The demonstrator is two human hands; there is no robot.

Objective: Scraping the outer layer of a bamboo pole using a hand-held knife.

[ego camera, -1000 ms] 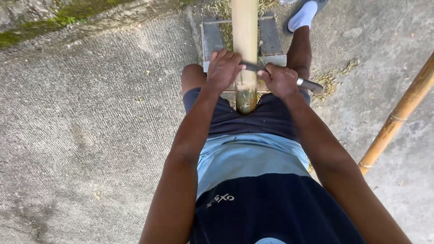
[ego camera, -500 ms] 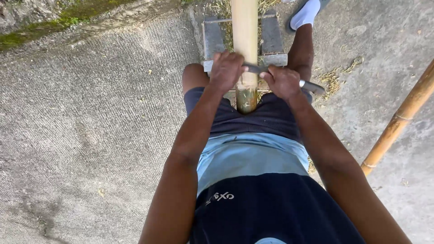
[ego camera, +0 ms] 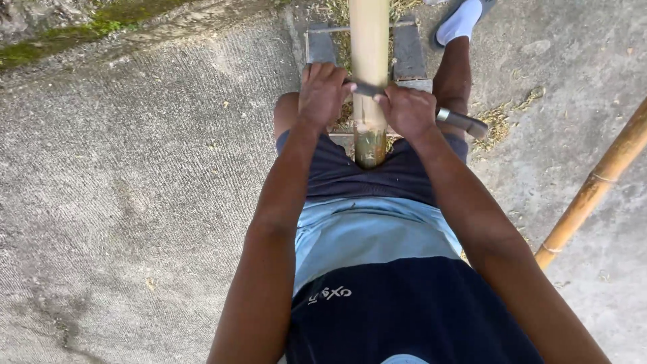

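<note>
Two hands, my left hand [ego camera: 322,94] and right hand [ego camera: 407,110], clamp a dark metal drawknife blade [ego camera: 367,89] across the pale, stiff bamboo pole [ego camera: 369,54] at upper centre. I judge the pole rigid, smooth and slippery; the blade's ends offer the firm hold.

No packages, labels, signs, screens.

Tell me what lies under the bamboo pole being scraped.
The bamboo pole rests on a low grey frame, dry grass between its slats. The pole hides the frame's middle.
</note>
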